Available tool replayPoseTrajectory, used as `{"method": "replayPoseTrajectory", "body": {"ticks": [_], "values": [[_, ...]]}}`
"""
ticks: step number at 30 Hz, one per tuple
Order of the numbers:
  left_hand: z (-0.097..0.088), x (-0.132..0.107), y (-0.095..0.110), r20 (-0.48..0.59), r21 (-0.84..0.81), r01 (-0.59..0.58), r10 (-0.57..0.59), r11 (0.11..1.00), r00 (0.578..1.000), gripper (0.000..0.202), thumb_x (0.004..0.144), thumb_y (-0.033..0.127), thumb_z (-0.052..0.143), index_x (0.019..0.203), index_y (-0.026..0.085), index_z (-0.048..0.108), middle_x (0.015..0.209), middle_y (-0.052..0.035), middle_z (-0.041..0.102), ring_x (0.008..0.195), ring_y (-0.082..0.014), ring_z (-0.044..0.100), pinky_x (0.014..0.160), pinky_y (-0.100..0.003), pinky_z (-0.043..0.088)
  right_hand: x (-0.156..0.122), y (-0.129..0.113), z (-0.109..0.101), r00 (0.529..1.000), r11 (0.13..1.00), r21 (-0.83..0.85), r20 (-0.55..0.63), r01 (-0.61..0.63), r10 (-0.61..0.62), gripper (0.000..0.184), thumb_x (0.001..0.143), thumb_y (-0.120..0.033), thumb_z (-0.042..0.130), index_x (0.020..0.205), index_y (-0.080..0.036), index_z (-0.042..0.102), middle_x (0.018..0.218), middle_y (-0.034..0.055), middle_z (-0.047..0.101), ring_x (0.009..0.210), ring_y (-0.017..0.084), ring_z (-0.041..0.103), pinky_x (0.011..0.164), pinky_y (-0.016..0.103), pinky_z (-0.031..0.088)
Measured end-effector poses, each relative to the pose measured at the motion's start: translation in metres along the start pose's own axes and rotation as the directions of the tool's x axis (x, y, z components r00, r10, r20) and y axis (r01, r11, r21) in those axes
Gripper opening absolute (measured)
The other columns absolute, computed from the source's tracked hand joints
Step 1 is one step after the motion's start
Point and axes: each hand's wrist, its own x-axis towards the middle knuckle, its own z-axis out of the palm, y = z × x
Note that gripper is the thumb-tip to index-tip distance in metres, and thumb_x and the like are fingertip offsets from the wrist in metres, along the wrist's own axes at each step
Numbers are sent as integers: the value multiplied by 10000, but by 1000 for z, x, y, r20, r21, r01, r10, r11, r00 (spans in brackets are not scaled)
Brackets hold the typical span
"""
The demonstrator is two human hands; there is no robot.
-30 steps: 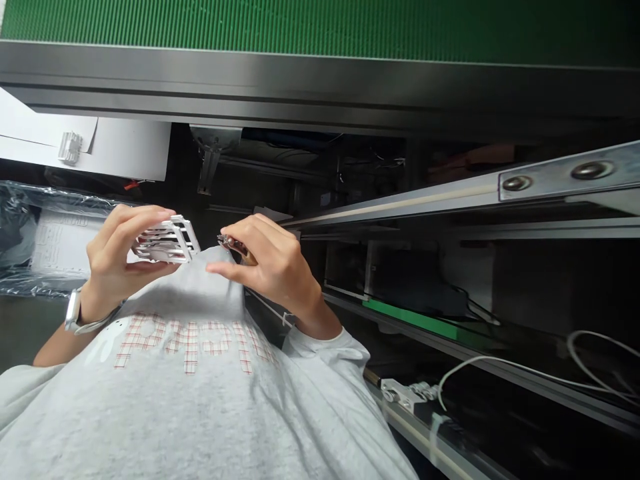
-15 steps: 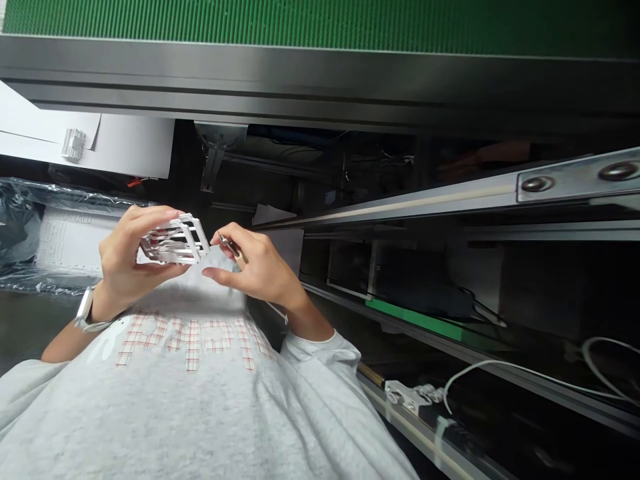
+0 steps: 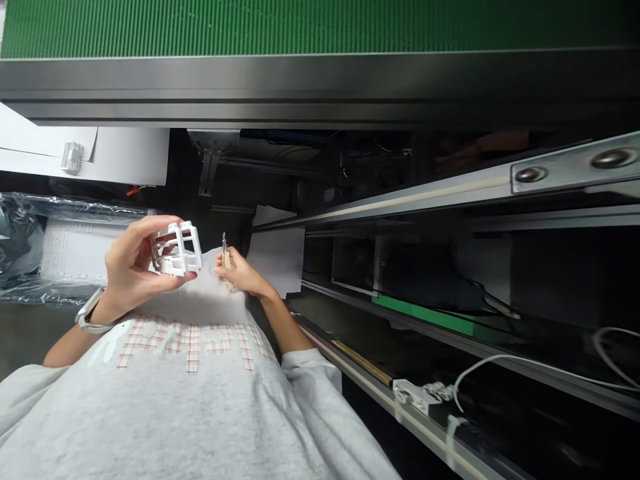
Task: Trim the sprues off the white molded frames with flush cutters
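Observation:
My left hand (image 3: 131,269) is closed around a white plastic lattice frame (image 3: 177,249), held upright above my grey shirt (image 3: 190,400). A watch sits on that wrist. My right hand (image 3: 239,273) is closed on a small tool (image 3: 225,257) with a tan handle and a thin metal tip pointing up. The tool tip stands a short way to the right of the frame, not touching it.
A green ribbed conveyor belt (image 3: 320,27) with a metal rail (image 3: 320,87) runs across the top. White paper sheets (image 3: 105,153) carry a small white part (image 3: 71,157). A plastic-wrapped pack (image 3: 55,247) lies at left. Metal rails, a green strip (image 3: 430,319) and white cables (image 3: 525,373) fill the right.
My left hand has turned the white frame from lying flat to standing upright. My right hand drew back towards my body and tipped the tool upright, away from the frame.

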Motion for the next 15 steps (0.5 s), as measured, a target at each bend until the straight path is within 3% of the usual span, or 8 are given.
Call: {"method": "replayPoseTrajectory", "body": {"ticks": [3, 4, 5, 7, 9, 11, 15], "values": [[1, -1, -1, -12, 77, -17, 18, 997, 1000, 687, 750, 298, 926, 1375, 284, 641, 1186, -76, 728, 1001, -216, 737, 731, -291, 663, -21, -28, 5, 968, 985, -132, -210, 113, -139, 416, 767, -426, 767, 1082, -215, 597, 1034, 56, 656, 971, 213, 650, 938, 404, 549], [2, -1, -2, -16, 126, -28, 30, 992, 999, 697, 751, 273, 924, 1383, 296, 632, 1204, -71, 727, 1027, -217, 730, 752, -299, 665, -30, -41, 7, 941, 967, -191, -260, 169, -216, 435, 786, -405, 776, 1147, -217, 621, 1073, 61, 674, 997, 215, 657, 956, 396, 548], [2, -1, -3, -17, 178, -41, 45, 983, 999, 707, 751, 248, 923, 1389, 304, 625, 1217, -67, 727, 1048, -218, 724, 767, -304, 663, -40, -54, 8, 884, 886, -370, -262, 279, -388, 447, 833, -405, 760, 1217, -214, 634, 1066, 68, 700, 965, 213, 678, 905, 382, 574], [2, 0, -5, -4, 253, -57, 60, 966, 998, 730, 741, 222, 927, 1398, 300, 620, 1235, -69, 729, 1067, -219, 713, 776, -301, 653, -57, -80, 9, 727, 644, -631, -178, 432, -663, 477, 882, -367, 753, 1316, -222, 620, 1097, 81, 739, 963, 211, 710, 882, 368, 601], [2, 1, -5, 28, 255, -77, 72, 964, 997, 744, 733, 240, 934, 1406, 279, 620, 1223, -75, 737, 1014, -201, 716, 721, -264, 632, -68, -100, 8, 613, 447, -752, -74, 484, -787, 523, 889, -359, 761, 1364, -225, 588, 1094, 87, 757, 946, 217, 729, 866, 374, 617], [1, 4, -3, 90, 210, -80, 62, 974, 994, 729, 759, 294, 919, 1419, 266, 611, 1216, -81, 738, 941, -176, 714, 661, -225, 603, -71, -112, 3, 561, 356, -785, -13, 507, -827, 531, 881, -354, 771, 1357, -228, 575, 1059, 81, 766, 921, 223, 734, 832, 383, 625], [-1, 7, 4, 280, 145, -13, -28, 989, 960, 640, 876, 443, 802, 1443, 243, 581, 1237, -122, 719, 979, -205, 711, 706, -255, 607, -68, -120, -7, 532, 306, -767, 54, 564, -845, 493, 856, -333, 789, 1297, -228, 596, 1084, 102, 770, 963, 255, 737, 812, 420, 624]]}}
